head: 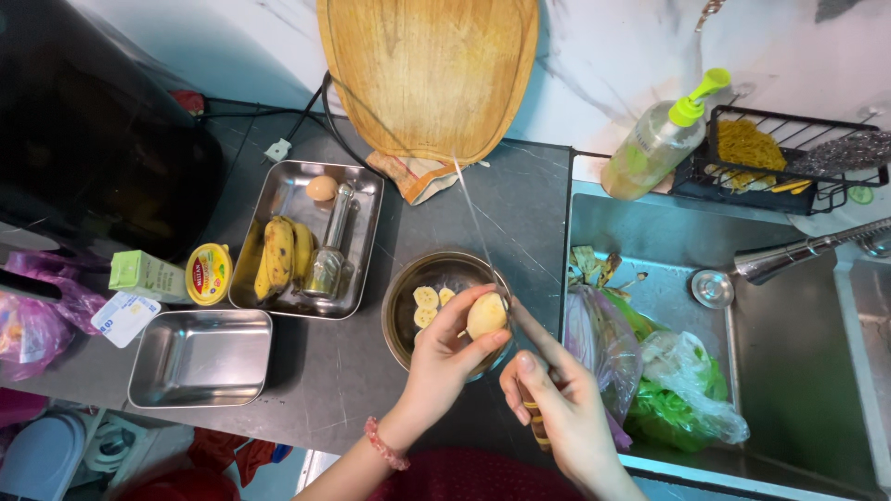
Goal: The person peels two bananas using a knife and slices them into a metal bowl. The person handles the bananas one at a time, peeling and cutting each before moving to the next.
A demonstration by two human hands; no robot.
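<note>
One peeled banana piece (486,315) sits pinched in the fingers of your left hand (444,360), just above the metal bowl (401,320) that holds three slices (427,304). Your right hand (563,408) grips a knife (522,320), forefinger along its back, blade touching the banana. Left of the bowl a steel tray (362,186) carries whole bananas (278,255) and an egg (321,188).

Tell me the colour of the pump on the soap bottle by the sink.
The pump is bright lime green, seen in the head view.
</note>
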